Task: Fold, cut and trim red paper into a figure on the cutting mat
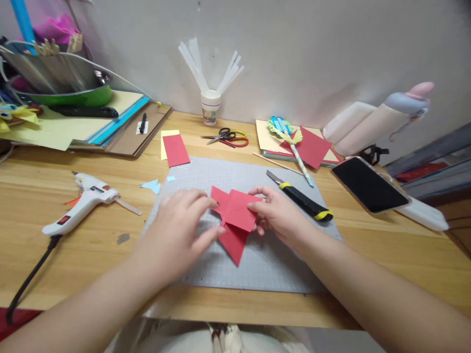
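A folded piece of red paper (241,211) with pointed flaps is held over the grey cutting mat (221,171). My right hand (275,213) pinches its right side between thumb and fingers. At its left edge is my left hand (187,225), thumb and fingers apart, the fingertips at or very near the paper; whether they touch I cannot tell. One triangular red flap points down toward me. A utility knife (300,198) with a black and yellow handle lies on the mat, just beyond my right hand.
A white glue gun (86,201) with a black cord lies left. Scissors (221,137), a paper cup (210,108) of white sticks and red paper (176,149) are behind the mat. A phone (370,184) lies right. Blue scraps (151,185) sit near the mat's left edge.
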Demonstrator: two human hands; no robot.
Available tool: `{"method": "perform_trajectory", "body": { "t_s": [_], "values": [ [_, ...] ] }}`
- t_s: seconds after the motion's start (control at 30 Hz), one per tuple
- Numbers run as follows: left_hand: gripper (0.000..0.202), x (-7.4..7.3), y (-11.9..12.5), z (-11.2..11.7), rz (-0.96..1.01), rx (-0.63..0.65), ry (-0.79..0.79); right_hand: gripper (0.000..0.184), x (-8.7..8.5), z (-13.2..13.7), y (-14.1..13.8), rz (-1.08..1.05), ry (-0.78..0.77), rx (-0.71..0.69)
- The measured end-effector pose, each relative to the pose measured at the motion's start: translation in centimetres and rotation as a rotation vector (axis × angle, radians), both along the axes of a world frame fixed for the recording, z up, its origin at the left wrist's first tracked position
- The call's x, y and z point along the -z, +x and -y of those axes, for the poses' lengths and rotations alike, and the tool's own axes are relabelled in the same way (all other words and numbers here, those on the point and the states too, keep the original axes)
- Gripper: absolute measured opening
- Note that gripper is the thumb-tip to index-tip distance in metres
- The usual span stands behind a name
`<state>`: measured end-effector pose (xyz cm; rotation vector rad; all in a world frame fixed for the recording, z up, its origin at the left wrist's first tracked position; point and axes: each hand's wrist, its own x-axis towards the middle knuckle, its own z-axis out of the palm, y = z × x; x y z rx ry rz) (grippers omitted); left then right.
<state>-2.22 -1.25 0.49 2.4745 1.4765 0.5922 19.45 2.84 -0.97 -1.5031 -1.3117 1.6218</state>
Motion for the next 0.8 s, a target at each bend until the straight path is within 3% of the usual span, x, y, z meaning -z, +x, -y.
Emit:
{"method": "perform_trajectory", "body": {
  "t_s": [0.13, 0.23, 0.33, 0.37, 0.4, 0.47, 0.53, 0.67, 0.8],
  "values": [
    [0.039, 1.5, 1.9, 3.4, 0.034, -0.015, -0.031, 0.051, -0.8, 3.7, 0.6, -0.214, -0.163, 0.113],
    [0.046, 2.8, 2.1, 4.8, 0.012, -0.052, 0.0, 0.049, -1.5, 6.3, 1.0, -0.45, -0.342, 0.124],
    [0.045, 3.3, 1.9, 4.8, -0.008, -0.066, -0.039, 0.058, -1.7, 6.9, 2.3, -0.466, -0.466, -0.129],
    [0.045, 3.3, 1.9, 4.7, -0.016, -0.055, -0.062, 0.056, -1.7, 6.7, 2.9, -0.416, -0.47, -0.229],
    [0.046, 3.1, 2.0, 4.5, -0.026, -0.038, -0.084, 0.048, -1.6, 6.4, 3.6, -0.367, -0.407, -0.221],
    [0.045, 2.8, 2.2, 4.1, -0.053, 0.001, -0.125, 0.034, -1.4, 5.7, 4.8, -0.318, -0.244, -0.045],
    [0.038, 2.5, 2.6, 3.9, -0.087, 0.032, -0.153, 0.027, -1.1, 5.4, 5.3, -0.401, -0.198, 0.091],
    [0.016, 2.3, 3.1, 3.9, -0.157, 0.057, -0.134, 0.022, -0.6, 6.1, 4.6, -0.616, -0.311, 0.208],
    [0.017, 2.3, 3.1, 4.0, -0.159, 0.052, -0.098, 0.019, -0.3, 6.3, 3.3, -0.709, -0.385, 0.302]
  ]
}}
